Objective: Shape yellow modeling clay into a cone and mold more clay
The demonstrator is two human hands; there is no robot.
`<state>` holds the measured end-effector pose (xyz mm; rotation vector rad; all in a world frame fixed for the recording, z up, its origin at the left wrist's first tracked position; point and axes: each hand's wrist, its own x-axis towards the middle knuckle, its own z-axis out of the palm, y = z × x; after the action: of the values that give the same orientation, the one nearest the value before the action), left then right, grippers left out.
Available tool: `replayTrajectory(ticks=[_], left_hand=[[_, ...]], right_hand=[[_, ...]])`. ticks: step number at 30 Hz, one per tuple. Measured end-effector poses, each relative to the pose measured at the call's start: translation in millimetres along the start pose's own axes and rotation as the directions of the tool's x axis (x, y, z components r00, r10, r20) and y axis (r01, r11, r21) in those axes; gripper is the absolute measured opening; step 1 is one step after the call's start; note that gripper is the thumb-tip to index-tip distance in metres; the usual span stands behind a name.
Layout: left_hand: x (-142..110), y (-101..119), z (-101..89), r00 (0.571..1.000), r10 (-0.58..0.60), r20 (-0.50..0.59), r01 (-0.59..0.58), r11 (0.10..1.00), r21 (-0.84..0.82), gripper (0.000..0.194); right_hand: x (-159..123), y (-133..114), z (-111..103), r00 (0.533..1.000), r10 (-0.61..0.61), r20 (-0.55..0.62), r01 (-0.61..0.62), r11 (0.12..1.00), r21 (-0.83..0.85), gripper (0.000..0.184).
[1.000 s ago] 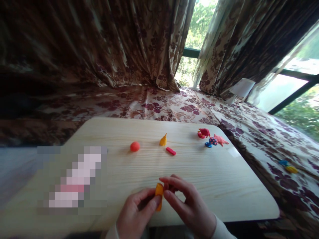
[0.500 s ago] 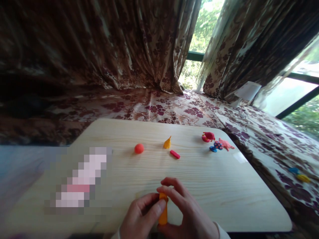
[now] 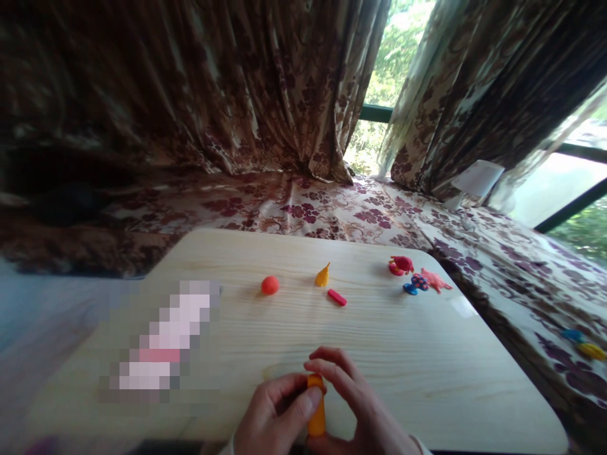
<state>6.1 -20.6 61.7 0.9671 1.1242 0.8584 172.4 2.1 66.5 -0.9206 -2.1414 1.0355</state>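
My left hand [image 3: 275,414] is closed on an orange stick of modelling clay [image 3: 317,421], its thumb pressing on the upper half. The stick stands upright near the table's front edge. My right hand [image 3: 363,401] curves around the same stick, fingertips by its top and thumb near its lower end. Beyond the hands lies a short red stick of modelling clay [image 3: 337,297]. Behind it is a yellow pear-shaped piece with a pointed tip [image 3: 322,276]. An orange-red ball [image 3: 270,285] sits to the left of these.
At the wooden table's [image 3: 227,246] far right are a dark red figure [image 3: 402,264], a blue figure with a dotted top [image 3: 417,284] and a pink flat figure [image 3: 435,280]. A blurred-out patch [image 3: 175,328] covers the left. Blue and yellow pieces [image 3: 590,349] lie on flowered cloth, right.
The view has shifted slightly, so everything appears a little further right and lower. Both hands keep nearly the same hold on the orange stick.
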Motion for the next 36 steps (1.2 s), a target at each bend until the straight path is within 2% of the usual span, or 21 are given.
replayTrajectory(ticks=[2, 7, 12, 16, 19, 22, 24, 27, 29, 31, 32, 34, 36], left_hand=[[0, 0, 0.0, 1.0, 0.004, 0.001, -0.004, 1.0, 0.006, 0.043], [0, 3, -1.0, 0.998, 0.021, 0.051, -0.021, 1.0, 0.005, 0.045], [1, 6, -3.3, 0.998, 0.048, 0.036, -0.049, 0.998, 0.045, 0.041], [3, 6, -3.5, 0.998, 0.057, 0.036, -0.059, 0.998, 0.036, 0.038], [3, 5, -1.8, 0.997, 0.037, -0.072, -0.039, 0.999, -0.03, 0.035], [4, 5, 0.8, 0.973, 0.011, -0.23, -0.041, 0.991, -0.124, 0.035], [5, 4, 2.3, 0.964, 0.002, -0.267, -0.047, 0.986, -0.161, 0.036], [6, 0, 1.5, 0.971, 0.01, -0.24, -0.049, 0.987, -0.154, 0.035], [7, -4, -2.2, 0.976, 0.047, -0.214, -0.059, 0.997, -0.048, 0.031], [7, -10, -8.4, 0.957, 0.173, -0.231, -0.131, 0.973, 0.189, 0.028], [7, -12, -11.8, 0.93, 0.28, -0.24, -0.19, 0.922, 0.338, 0.028], [9, -16, -18.0, 0.835, 0.512, -0.201, -0.313, 0.743, 0.591, 0.034], [11, -18, -22.1, 0.752, 0.651, -0.107, -0.39, 0.57, 0.723, 0.033]], right_hand=[[1, -1, -1, 1.0, -0.014, 0.004, 0.014, 1.0, -0.003, 0.071], [2, -6, 0, 1.0, 0.015, -0.005, -0.015, 1.0, -0.007, 0.055], [1, -3, 2, 0.999, -0.034, -0.043, 0.033, 0.999, -0.009, 0.074], [1, -3, -2, 1.0, 0.016, 0.002, -0.016, 1.0, -0.012, 0.063], [-2, 2, -6, 0.999, 0.029, -0.017, -0.03, 0.998, -0.06, 0.074], [-6, 6, -7, 0.992, 0.023, -0.124, -0.035, 0.995, -0.096, 0.084], [-6, 5, -5, 0.983, 0.018, -0.184, -0.033, 0.996, -0.08, 0.073], [0, -1, -2, 0.973, 0.04, -0.226, -0.049, 0.998, -0.032, 0.04], [4, -2, -1, 0.966, 0.053, -0.252, -0.057, 0.998, -0.01, 0.026], [5, 0, -1, 0.96, 0.048, -0.277, -0.05, 0.999, -0.001, 0.025], [5, 2, -2, 0.959, 0.042, -0.281, -0.044, 0.999, 0.0, 0.028], [5, 5, -2, 0.961, 0.037, -0.275, -0.037, 0.999, 0.004, 0.03], [5, 8, -2, 0.966, 0.043, -0.253, -0.042, 0.999, 0.01, 0.029]])
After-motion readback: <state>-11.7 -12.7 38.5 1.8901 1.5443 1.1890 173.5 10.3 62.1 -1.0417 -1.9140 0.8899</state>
